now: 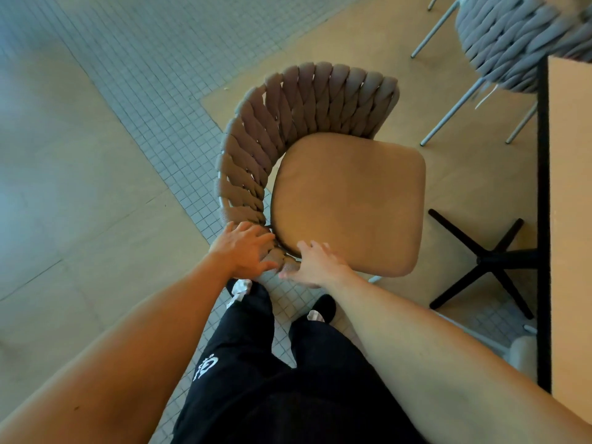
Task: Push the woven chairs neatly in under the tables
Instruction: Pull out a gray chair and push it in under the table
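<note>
A woven chair [288, 123] with a curved braided back and a tan seat cushion [349, 200] stands on the floor in front of me, left of the table [570, 219]. My left hand [243, 248] lies on the near end of the woven back, fingers curled over the braid. My right hand [317, 262] rests on the near edge of the seat cushion, its thumb down by the chair frame. The seat's open side points toward the table's black cross base [487, 261].
A second woven chair [512, 40] with thin metal legs stands at the far right, beside the table edge. My legs and shoes are just behind the near chair. A band of small grey tiles runs diagonally through the beige floor on the left.
</note>
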The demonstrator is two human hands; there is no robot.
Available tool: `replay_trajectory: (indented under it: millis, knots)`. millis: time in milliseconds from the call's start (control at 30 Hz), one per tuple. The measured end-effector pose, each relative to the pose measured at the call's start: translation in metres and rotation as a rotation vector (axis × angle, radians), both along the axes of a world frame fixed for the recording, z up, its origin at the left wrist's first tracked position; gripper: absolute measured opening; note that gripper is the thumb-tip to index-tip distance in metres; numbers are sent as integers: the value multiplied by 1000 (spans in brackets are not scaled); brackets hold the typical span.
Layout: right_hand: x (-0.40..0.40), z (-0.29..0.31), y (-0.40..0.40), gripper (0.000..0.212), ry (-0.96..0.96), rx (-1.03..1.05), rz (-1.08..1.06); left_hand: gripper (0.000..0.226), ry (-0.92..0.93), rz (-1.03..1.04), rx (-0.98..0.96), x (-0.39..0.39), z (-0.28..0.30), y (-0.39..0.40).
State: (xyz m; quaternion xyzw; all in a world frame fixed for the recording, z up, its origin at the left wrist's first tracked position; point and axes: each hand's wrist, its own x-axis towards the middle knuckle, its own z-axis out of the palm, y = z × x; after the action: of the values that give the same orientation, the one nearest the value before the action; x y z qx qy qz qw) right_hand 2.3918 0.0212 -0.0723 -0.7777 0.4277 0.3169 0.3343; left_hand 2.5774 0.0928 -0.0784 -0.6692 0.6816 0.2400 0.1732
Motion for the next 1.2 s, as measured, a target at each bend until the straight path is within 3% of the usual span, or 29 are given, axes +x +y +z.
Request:
replay_trajectory:
  millis: [233, 667, 1200]
  knots:
    - [49, 13, 20, 95, -14, -60, 36, 76, 14, 134, -41, 49, 28, 22]
    - [188, 29, 68, 104, -17, -114, -100, 80, -1, 80, -3, 197, 52, 64]
    - [261, 40, 33, 99, -35, -119, -302, 80, -9, -82, 41, 282, 66, 3]
